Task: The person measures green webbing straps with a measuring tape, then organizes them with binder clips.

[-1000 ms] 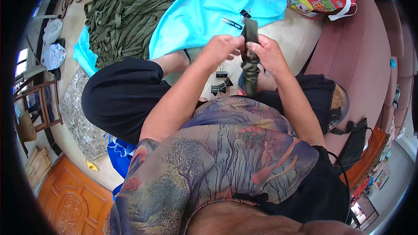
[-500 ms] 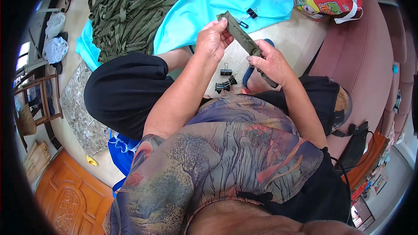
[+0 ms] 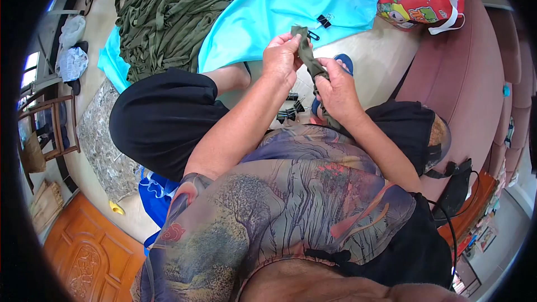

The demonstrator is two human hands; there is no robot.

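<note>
A narrow olive-green fabric strip (image 3: 311,62) runs between my two hands, bunched along its lower part. My left hand (image 3: 282,59) pinches its upper end between thumb and fingers. Lower down, my right hand (image 3: 337,88) is closed around the gathered part, and the strip's tail hangs towards my lap. Several black binder clips (image 3: 289,113) lie on the floor below my hands, partly hidden by my left wrist. Another binder clip (image 3: 324,20) rests on the turquoise cloth (image 3: 268,28) beyond. A small black loop-shaped item (image 3: 313,35) is just past the strip's upper end.
A large heap of olive-green fabric strips (image 3: 168,22) lies on the turquoise cloth at the upper left. To the right stand a red bag (image 3: 417,1) and a mauve sofa (image 3: 458,61). A blue slipper (image 3: 345,62) is near my right hand. A wooden chair (image 3: 53,128) stands at far left.
Both hands have drawn closer together, my left hand shifting right and down. The strip, flat and stretched before, is now more crumpled and steeper.
</note>
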